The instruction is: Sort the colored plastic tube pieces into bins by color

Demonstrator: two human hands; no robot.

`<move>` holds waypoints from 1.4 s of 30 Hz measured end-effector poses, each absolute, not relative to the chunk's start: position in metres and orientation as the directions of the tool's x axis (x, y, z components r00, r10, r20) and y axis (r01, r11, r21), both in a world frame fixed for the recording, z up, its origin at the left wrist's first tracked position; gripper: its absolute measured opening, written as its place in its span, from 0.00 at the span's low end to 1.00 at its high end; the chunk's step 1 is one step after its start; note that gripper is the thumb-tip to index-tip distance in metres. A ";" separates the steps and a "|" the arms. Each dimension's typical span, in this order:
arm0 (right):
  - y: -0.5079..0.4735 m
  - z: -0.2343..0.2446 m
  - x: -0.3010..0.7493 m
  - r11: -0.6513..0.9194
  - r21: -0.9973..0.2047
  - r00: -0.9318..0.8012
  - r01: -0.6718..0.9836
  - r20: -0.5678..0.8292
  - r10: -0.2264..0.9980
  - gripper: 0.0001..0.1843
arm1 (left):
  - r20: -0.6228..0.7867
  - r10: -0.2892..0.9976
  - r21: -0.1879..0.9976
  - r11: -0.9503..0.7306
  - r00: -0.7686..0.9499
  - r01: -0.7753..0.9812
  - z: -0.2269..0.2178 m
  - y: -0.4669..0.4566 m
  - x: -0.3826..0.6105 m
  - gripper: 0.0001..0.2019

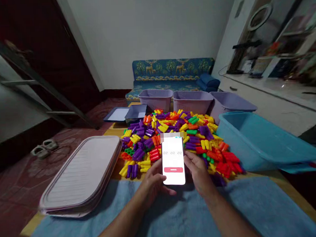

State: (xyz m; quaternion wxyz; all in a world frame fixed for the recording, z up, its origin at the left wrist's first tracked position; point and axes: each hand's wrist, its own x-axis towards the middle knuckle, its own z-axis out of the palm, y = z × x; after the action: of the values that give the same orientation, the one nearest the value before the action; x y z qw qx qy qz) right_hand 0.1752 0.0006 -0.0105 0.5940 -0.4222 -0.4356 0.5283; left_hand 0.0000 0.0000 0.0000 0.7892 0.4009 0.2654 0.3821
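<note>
A smartphone [173, 162] is held upright between my two hands, its bright screen showing a timer at zeros and a red button. My left hand [154, 180] grips its lower left side, the thumb at the screen's edge. Along the right side of the phone, my right hand [197, 169] closes with its fingers partly behind it. Just beyond lies a wide heap of plastic building pieces [140, 144] in purple, yellow, red, orange and green. Part of the heap is hidden by the phone and hands.
Stacked pale lids [82, 172] lie at the left, on a blue cloth [179, 216] over the table. A turquoise tub [270, 141] stands right; purple bins [192, 100] line the back, near a blue tray [135, 113]. A ladder [36, 75] leans far left; a patterned sofa [168, 70] stands behind.
</note>
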 end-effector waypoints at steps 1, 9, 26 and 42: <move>0.002 -0.010 0.176 0.087 -0.961 0.074 -0.263 0.070 0.995 0.19 | -0.116 0.814 0.835 0.390 0.570 -0.387 0.000 0.000 0.000 0.38; 0.011 -0.004 0.204 0.149 -0.942 0.224 -0.302 0.082 0.971 0.20 | -0.176 0.780 0.810 0.461 0.600 -0.362 -0.006 0.003 -0.001 0.39; 0.002 -0.002 0.250 0.250 -0.934 0.433 -0.255 0.121 0.893 0.20 | -0.249 0.849 0.842 0.428 0.466 -0.329 -0.013 0.006 0.005 0.19; -0.204 0.004 0.299 -0.039 -0.996 0.618 -0.083 -0.082 0.782 0.21 | -0.271 0.877 0.867 0.402 0.398 -0.295 -0.012 0.007 0.006 0.22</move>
State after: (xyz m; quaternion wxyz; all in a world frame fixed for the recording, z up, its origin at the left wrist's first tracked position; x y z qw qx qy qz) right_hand 0.2988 -0.2036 0.0041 0.6363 -0.6358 -0.2749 0.3397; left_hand 0.0060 0.0071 -0.0121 0.7446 0.3800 0.3828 0.3932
